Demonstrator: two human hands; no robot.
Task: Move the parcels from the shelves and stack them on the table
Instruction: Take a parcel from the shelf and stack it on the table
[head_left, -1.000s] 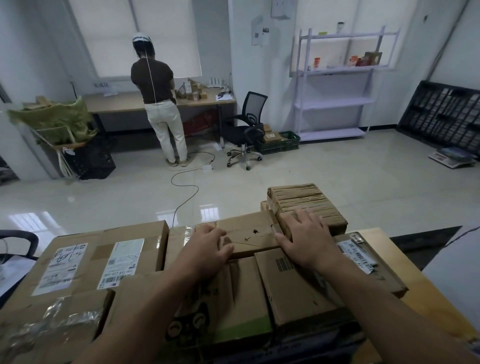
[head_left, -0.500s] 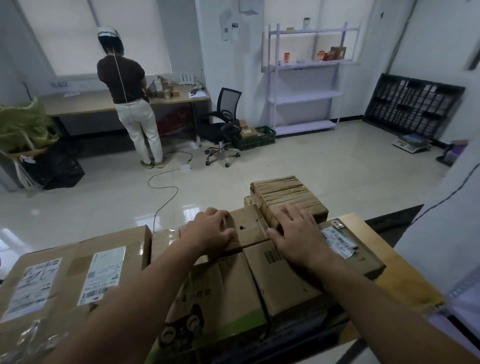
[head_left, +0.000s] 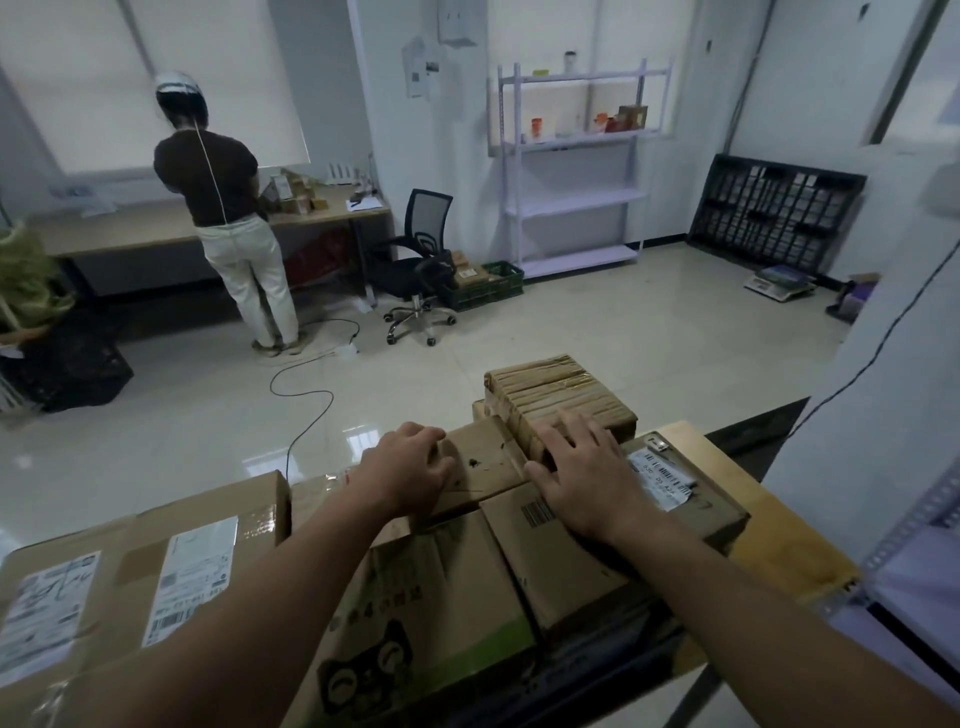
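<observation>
A large carton with two shipping labels (head_left: 135, 566) is lying on the counter (head_left: 779, 551), just left of the cat-printed carton (head_left: 431, 618). Well beyond the cat-printed carton and to its left, a person in a white cap (head_left: 218, 208) is standing on the floor, facing away.

The left hand (head_left: 410, 467) is being rested on a small plain carton (head_left: 488, 457) that is lying directly behind the cat-printed carton. Its fingers are being kept together and bent, tips down on the carton's top. Whether anything is being gripped cannot be told.

Just right of the cat-printed carton, and touching it, a carton with a barcode (head_left: 561, 571) is being pressed under the heel of the right hand (head_left: 582, 478). That hand's fingers are being held straight and apart, reaching onto the near edge of a tape-wrapped parcel (head_left: 561, 389). This parcel is sitting highest in the pile, behind and to the right of the cat-printed carton.

Further right of the cat-printed carton, a carton with a white label (head_left: 717, 514) is lying beside the barcode carton, partly under the right hand. Far behind and to the right, a pale shelving unit (head_left: 576, 201) is standing against the wall.
</observation>
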